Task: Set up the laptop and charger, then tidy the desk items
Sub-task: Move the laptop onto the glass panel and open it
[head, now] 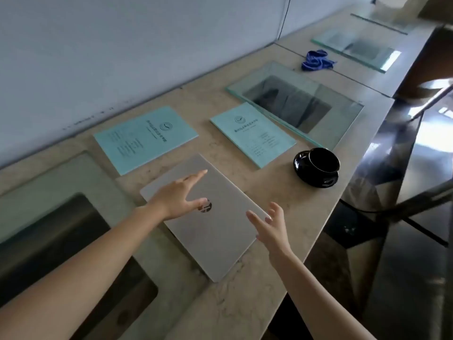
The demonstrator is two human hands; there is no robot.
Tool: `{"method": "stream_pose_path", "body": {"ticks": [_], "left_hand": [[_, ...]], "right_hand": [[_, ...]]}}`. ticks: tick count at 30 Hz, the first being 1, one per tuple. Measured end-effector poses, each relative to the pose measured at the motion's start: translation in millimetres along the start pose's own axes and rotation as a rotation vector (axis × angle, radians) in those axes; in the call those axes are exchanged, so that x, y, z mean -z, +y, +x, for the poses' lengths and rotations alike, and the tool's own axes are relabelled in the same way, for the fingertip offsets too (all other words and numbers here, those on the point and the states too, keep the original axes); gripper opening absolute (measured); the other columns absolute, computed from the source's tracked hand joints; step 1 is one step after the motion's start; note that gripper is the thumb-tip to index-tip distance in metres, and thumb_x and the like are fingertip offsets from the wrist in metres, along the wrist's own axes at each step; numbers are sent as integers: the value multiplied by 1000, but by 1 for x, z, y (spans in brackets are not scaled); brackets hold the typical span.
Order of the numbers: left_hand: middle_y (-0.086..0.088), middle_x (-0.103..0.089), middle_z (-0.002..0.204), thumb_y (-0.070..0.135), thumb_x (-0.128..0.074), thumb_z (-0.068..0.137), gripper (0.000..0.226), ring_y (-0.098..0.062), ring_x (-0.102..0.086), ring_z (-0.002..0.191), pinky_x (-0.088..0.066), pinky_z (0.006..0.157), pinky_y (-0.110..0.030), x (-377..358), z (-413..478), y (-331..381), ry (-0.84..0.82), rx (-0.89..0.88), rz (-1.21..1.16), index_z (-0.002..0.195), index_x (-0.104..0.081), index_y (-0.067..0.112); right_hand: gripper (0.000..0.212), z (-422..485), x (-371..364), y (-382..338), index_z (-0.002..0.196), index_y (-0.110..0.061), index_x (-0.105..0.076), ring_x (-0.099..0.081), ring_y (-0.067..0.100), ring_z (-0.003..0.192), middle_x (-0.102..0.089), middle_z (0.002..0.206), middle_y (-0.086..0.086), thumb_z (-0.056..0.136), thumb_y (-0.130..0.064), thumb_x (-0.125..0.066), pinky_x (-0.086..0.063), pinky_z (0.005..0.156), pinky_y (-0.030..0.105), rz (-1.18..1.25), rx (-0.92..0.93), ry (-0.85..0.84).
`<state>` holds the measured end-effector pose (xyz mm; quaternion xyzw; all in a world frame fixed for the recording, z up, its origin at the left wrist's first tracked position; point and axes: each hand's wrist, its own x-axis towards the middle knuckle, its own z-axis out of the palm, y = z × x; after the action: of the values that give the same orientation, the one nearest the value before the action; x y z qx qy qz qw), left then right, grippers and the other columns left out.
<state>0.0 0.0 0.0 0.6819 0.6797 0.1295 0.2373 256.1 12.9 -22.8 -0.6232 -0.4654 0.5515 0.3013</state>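
Diagonally, closed laptop [210, 231] runs far-left to near-right under spread hands [179, 197].

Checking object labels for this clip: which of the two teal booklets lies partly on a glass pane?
The right-hand teal booklet, beside the black cup; its far edge overlaps the glass pane. The left booklet lies flat on bare desk.
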Motion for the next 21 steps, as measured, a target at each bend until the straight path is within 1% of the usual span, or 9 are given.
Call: {"method": "stream_pose_path", "body": {"ticks": [2,4,6,9,11,13,17,20,21], "left_hand": [[8,-30,155,56,-52,85,76,-20,-35,138,-41,103,-46,-3,14,-8,-24,42,-14,147,-11,43],[7,-32,154,54,-54,85,74,-20,-35,138,-40,103,-44,-11,24,-19,-43,82,-30,147,-14,42],[9,-34,152,52,-55,85,72,-18,-36,138,-40,103,-43,-20,34,-26,-29,77,-48,146,-18,42],[11,-32,153,52,-55,85,72,-15,-34,139,-39,103,-42,-28,48,-35,-24,84,-54,146,-19,43],[11,-30,154,54,-55,84,73,-16,-33,139,-38,103,-42,-32,55,-40,-27,112,-50,146,-18,43],[11,-27,155,53,-56,84,74,-16,-32,140,-35,106,-41,-33,59,-48,-16,136,-45,147,-20,39],[6,-21,158,52,-60,82,81,-16,-22,144,-24,114,-41,-30,65,-73,23,196,-15,149,-21,29],[3,-19,159,58,-61,78,87,-18,-17,146,-20,116,-47,-29,68,-91,40,298,-24,149,-20,28],[2,-19,158,60,-61,77,89,-19,-16,146,-19,116,-50,-30,68,-96,53,338,-26,149,-20,27]], "right_hand": [[86,10,-3,5,144,-23,-26,-41,22,128,-32,146,4,76,-40,-75,-48,99,51,26,-83,35],[87,16,-4,12,144,-24,-26,-48,23,121,-33,143,3,74,-41,-76,-52,94,49,61,-158,33],[88,23,-6,18,145,-23,-27,-49,22,120,-30,140,0,74,-41,-76,-53,92,48,69,-190,48],[90,29,-8,23,146,-25,-24,-45,21,124,-26,140,-3,74,-43,-75,-48,99,49,102,-231,65],[90,28,-9,31,144,-27,-23,-47,22,124,-32,142,-2,73,-40,-76,-45,102,49,157,-275,70],[87,24,-11,36,141,-28,-23,-49,23,123,-38,140,2,74,-35,-77,-45,102,50,202,-292,86],[86,21,-17,33,142,-33,-21,-55,21,114,-39,139,1,76,-31,-76,-52,91,54,280,-323,50],[87,21,-20,29,144,-35,-18,-57,14,104,-37,142,-3,78,-31,-75,-55,78,44,298,-339,23],[87,20,-21,28,145,-35,-18,-57,13,103,-37,142,-3,79,-31,-75,-55,77,43,303,-344,25]]}}
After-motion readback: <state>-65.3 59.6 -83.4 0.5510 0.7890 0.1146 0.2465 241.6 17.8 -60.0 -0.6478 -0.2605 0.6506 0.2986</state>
